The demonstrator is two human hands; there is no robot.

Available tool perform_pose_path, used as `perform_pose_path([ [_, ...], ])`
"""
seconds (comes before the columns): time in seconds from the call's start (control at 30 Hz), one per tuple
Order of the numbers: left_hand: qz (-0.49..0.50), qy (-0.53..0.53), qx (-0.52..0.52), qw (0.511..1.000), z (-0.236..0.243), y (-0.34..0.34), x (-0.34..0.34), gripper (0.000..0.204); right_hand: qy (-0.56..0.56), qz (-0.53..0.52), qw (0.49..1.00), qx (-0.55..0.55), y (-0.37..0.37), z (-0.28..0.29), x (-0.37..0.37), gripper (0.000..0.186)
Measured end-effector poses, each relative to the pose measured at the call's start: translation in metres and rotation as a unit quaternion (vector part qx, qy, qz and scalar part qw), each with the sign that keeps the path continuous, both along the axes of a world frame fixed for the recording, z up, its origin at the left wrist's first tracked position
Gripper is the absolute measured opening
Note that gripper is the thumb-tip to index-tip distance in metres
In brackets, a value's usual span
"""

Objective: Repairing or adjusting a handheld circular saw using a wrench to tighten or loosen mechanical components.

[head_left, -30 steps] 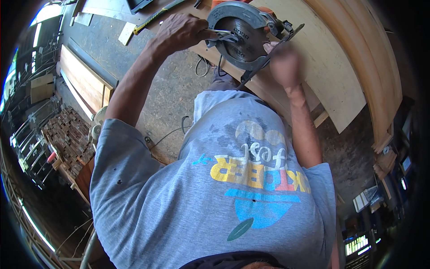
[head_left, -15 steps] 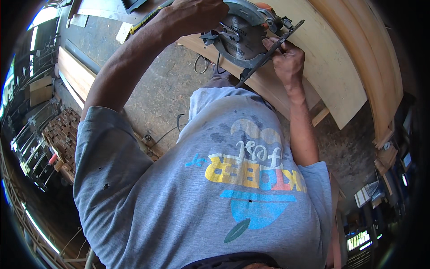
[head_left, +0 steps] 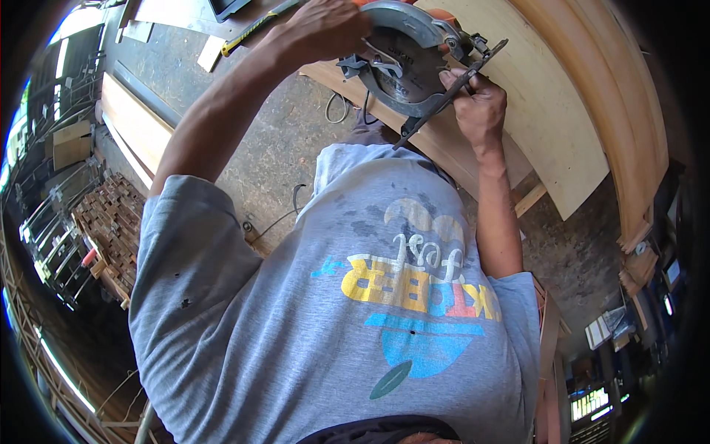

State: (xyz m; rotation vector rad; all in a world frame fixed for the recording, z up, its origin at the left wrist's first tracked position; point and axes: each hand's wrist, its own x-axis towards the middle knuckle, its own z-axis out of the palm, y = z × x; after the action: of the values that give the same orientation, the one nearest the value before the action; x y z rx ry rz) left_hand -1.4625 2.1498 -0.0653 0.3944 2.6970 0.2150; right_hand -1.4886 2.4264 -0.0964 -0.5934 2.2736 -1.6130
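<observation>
A circular saw (head_left: 399, 26) with orange housing lies on its side at the top middle, its round blade (head_left: 418, 74) facing up. My left hand (head_left: 329, 29) is closed on a metal wrench (head_left: 383, 59) that reaches toward the middle of the blade; the fingers partly hide it. My right hand (head_left: 477, 111) grips the saw's dark base plate (head_left: 488, 52) on the right side, with thumb and fingers near the blade's edge.
Pale plywood sheets (head_left: 562, 148) and curved wooden pieces (head_left: 629, 185) lie at right. A yellow-and-black handled tool (head_left: 244, 37) sits at top left. Boards (head_left: 133, 126) and a stack of small wood blocks (head_left: 111, 229) are at left. Looped cables (head_left: 336, 111) lie on the concrete floor.
My left hand and forearm have moved upward since a second ago, swinging the wrench about the blade's middle. My right hand stays at the base plate.
</observation>
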Motion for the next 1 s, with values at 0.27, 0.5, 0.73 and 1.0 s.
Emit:
perform_pose_path([
  [0.27, 0.286, -0.01, 0.277, 0.917, -0.044, 0.014, 0.095, 0.034, -0.017, 0.023, 0.999, 0.044, 0.004, 0.0, -0.002, 0.011],
  [0.5, 0.541, 0.039, 0.469, 0.697, -0.07, 0.083, 0.14, 0.037, 0.001, 0.035, 0.999, -0.001, 0.002, -0.006, -0.003, 0.01],
  [0.73, 0.559, 0.057, 0.482, 0.672, -0.08, 0.085, 0.141, 0.036, 0.005, 0.035, 0.999, -0.005, 0.0, 0.0, -0.004, 0.008],
  [1.0, 0.609, -0.009, 0.531, 0.589, -0.079, 0.103, 0.141, 0.037, 0.008, 0.043, 0.999, -0.017, -0.001, 0.0, -0.005, 0.009],
])
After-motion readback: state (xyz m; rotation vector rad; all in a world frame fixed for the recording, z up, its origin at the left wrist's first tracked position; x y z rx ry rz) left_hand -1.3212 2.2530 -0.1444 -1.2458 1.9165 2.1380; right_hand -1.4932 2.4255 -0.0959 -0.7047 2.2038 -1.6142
